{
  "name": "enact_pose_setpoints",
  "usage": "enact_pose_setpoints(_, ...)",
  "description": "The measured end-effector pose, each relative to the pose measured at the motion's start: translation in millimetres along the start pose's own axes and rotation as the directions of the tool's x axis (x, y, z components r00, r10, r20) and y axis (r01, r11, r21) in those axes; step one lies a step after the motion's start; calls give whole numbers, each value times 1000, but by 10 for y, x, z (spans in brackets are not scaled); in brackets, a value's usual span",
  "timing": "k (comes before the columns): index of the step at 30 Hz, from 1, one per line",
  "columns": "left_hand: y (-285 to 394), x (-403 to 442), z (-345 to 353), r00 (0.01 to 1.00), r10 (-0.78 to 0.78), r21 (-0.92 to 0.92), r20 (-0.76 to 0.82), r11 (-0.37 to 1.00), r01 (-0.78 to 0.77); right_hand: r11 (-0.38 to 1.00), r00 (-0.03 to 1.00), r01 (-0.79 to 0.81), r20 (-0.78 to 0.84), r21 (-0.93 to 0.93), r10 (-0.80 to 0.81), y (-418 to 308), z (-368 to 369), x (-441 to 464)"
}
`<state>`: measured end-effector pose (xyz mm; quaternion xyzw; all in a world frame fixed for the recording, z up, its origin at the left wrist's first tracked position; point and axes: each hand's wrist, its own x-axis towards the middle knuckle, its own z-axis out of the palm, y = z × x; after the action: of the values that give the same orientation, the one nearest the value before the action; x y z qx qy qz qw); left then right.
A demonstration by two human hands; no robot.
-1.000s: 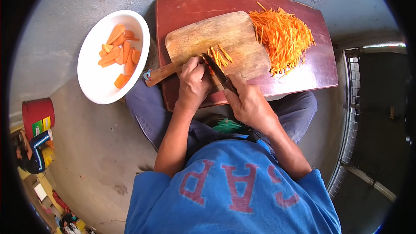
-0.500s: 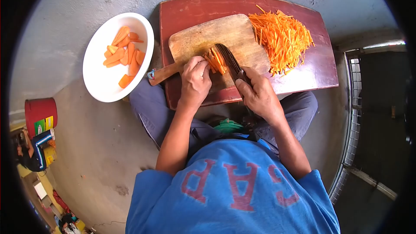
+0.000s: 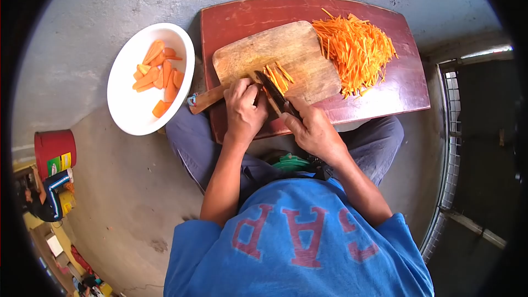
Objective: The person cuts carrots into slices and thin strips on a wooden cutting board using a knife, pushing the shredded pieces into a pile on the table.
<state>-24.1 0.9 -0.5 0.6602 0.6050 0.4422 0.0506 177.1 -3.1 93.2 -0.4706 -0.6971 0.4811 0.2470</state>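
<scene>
My right hand (image 3: 314, 132) is closed round the handle of a dark knife (image 3: 271, 87), its blade slanting up and left over the wooden cutting board (image 3: 308, 49). Just left of the blade, my left hand (image 3: 242, 107) has its fingers curled at the board's near edge; what they hold is mostly hidden. Cut carrot sticks (image 3: 279, 77) lie against the blade's right side. A large heap of carrot strips (image 3: 357, 52) rests right of the board. Flat carrot pieces (image 3: 147, 78) lie in a white basin (image 3: 118, 91) at the left.
The board sits on a low red table (image 3: 407, 88) beside a wall. A red bucket (image 3: 48, 148) stands far left, near another person (image 3: 47, 201). A dark door with a wire grille (image 3: 452, 110) is at the right. My legs are crossed at the table's near edge.
Since half a second ago, the knife and my right hand have moved left and down, close to my left hand. The view has shifted slightly.
</scene>
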Motion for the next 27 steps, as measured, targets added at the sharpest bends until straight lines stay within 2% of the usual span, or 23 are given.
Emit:
enact_pose_setpoints(4,-29,0,22,998,57,4,19,998,-57,990,996,91,-14,-110,-93,119,44,26)
enact_pose_setpoints(7,20,24,-19,997,68,8,34,998,-69,985,994,108,43,-135,-103,93,68,52)
enact_pose_setpoints(10,46,32,-24,998,50,1,35,999,-50,988,998,53,41,-145,-48,55,4,92)
enact_pose_setpoints(13,88,25,-42,998,52,-37,19,998,-51,999,998,18,59,-51,-15,107,-99,100)
enact_pose_setpoints(16,54,20,-18,997,67,17,38,998,-68,992,994,111,16,-65,-111,182,-63,45)
enact_pose_setpoints(19,-11,2,22,998,38,63,57,997,-41,987,994,105,45,-120,-100,189,-157,-22)
enact_pose_setpoints(21,-44,-4,46,999,32,90,17,995,-33,998,999,53,0,-39,-54,107,-215,-77)
enact_pose_setpoints(24,0,9,49,1000,31,70,5,997,-31,1000,998,20,-52,-13,-21,132,-293,-90)
enact_pose_setpoints(27,97,63,18,995,76,74,57,994,-80,996,996,27,-85,-82,-34,99,-338,-87)
